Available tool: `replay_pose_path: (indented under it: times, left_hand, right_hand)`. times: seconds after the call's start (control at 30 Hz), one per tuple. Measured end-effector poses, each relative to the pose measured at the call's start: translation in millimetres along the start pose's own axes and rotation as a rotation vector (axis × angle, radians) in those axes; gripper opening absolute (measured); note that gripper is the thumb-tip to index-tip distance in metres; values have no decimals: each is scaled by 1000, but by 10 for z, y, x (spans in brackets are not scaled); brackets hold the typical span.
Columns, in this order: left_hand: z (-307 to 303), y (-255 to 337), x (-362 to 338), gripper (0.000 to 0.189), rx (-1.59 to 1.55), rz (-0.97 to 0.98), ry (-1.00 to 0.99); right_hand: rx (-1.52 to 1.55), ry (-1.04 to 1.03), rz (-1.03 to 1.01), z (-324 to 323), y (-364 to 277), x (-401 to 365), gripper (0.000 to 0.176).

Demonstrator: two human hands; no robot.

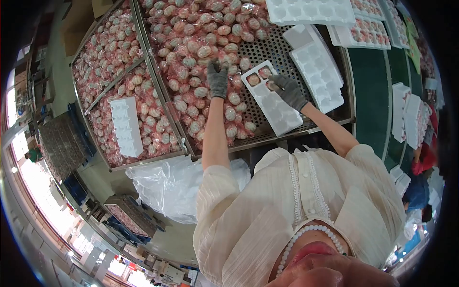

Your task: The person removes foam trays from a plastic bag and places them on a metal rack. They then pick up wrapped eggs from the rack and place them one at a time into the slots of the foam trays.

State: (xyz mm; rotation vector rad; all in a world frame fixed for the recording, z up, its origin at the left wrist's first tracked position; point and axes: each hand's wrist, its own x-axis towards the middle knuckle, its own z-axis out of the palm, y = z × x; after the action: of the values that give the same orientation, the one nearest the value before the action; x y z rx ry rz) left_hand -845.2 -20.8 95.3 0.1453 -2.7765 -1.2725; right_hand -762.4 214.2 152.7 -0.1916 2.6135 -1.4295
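Observation:
Pink-and-white striped balls in clear wrappers point(189, 62) are heaped in a metal bin. Among them is my left hand point(218, 79), in a grey glove, its fingers curled down; what they grip is hidden. My right hand point(289, 93), also gloved, is over a white moulded tray point(282, 112) that lies slanted on the bin's perforated floor. Its fingertips are closed on a wrapped ball point(271, 85) at one of the tray's pockets. Two more balls point(253, 80) sit in the pockets at the tray's far end.
White trays point(318, 71) are stacked right of my right hand. Filled trays point(370, 32) stand at the far right beside a green surface point(368, 91). Another white tray point(126, 126) lies on balls in the left bin. Clear plastic sheeting point(167, 189) hangs at the near edge.

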Motion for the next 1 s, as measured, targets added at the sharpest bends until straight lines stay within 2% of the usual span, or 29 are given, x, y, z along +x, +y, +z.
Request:
replay_pose_path:
  times: [0.03, 0.07, 0.13, 0.17, 0.2, 0.23, 0.27, 0.3, 0.33, 0.37, 0.4, 0.43, 0.47, 0.5, 0.53, 0.57, 0.6, 0.63, 0.67, 0.7, 0.73, 0.8, 0.83, 0.9, 0.93, 1.0]
  left_hand:
    - [101, 20, -156, 38, -661, -219, -39]
    - [210, 45, -339, 34, -1322, -448, -77]
    - [416, 118, -669, 32, -1422, -492, -149]
    - [504, 158, -835, 30, -1524, -534, -210]
    - [569, 209, -987, 30, -1527, -540, -212]
    - [620, 263, -1133, 28, -1410, -559, -136]
    - [648, 303, -1280, 26, -1292, -575, -57]
    - [535, 531, -1404, 27, -953, -429, -54]
    - [461, 595, -1474, 27, -956, -434, -46]
    - [392, 638, -1530, 30, -938, -498, -121]
    - [353, 652, -1563, 34, -918, -560, -196]
    - [397, 619, -1595, 29, -805, -615, -88]
    - [455, 574, -1611, 29, -805, -618, -82]
    - [522, 537, -1605, 26, -352, -492, 120]
    - [584, 497, -1591, 23, 102, -352, 309]
    - [591, 402, -1552, 20, -689, -474, 17]
    - [623, 392, -1532, 20, -691, -476, 23]
    - [663, 392, -1527, 18, -738, -623, -62]
    - [700, 389, -1516, 16, -783, -768, -149]
    - [731, 385, -1499, 16, -784, -768, -148]
    - [767, 385, -1469, 15, -510, -602, -112]
    - [775, 444, -1417, 13, 27, -265, -36]
    - [741, 487, -1372, 17, 41, -335, -76]
    - [620, 508, -1301, 18, 59, -362, -148]
    - [568, 490, -1271, 19, 77, -385, -219]
    - [684, 228, -1269, 20, 51, -428, -252]
  right_hand:
    - [-29, 7, -40, 8, -78, 60, 35]
    - [-26, 9, -30, 63, -133, 114, 35]
    - [-204, 35, -277, 142, -184, 242, 45]
    - [-207, 34, -272, 153, -144, 239, 45]
    - [-250, -79, -275, 193, -84, 211, 48]
    - [-294, -194, -282, 232, -32, 155, 51]
    - [-297, -201, -284, 267, 37, 69, 51]
    - [-246, -137, -264, 293, 123, -36, 51]
    - [-195, -74, -242, 290, 111, -115, 51]
    - [344, -132, 37, 313, 88, -191, 52]
    - [344, -141, 35, 328, 142, -235, 52]
    - [312, -174, 164, 340, 223, -294, 52]
    - [278, -205, 291, 350, 301, -341, 51]
    - [407, -241, 457, 336, 294, -385, 47]
    - [403, -243, 456, 332, 328, -398, 47]
    - [360, -251, 473, 348, 378, -398, 46]
    - [318, -259, 491, 343, 341, -377, 45]
    - [316, -264, 491, 326, 310, -357, 45]
    - [68, -146, 277, 295, 286, -324, 44]
    - [-178, -25, 61, 274, 245, -300, 45]
    - [-179, -26, 60, 286, 254, -288, 45]
    - [-360, 55, -380, 303, 308, -256, 38]
    - [-361, 51, -379, 329, 346, -227, 38]
    - [-66, -205, 54, 383, 334, -125, 30]
    - [-64, -208, 53, 372, 297, -85, 30]
    - [-743, -420, -315, 303, 210, 6, 25]
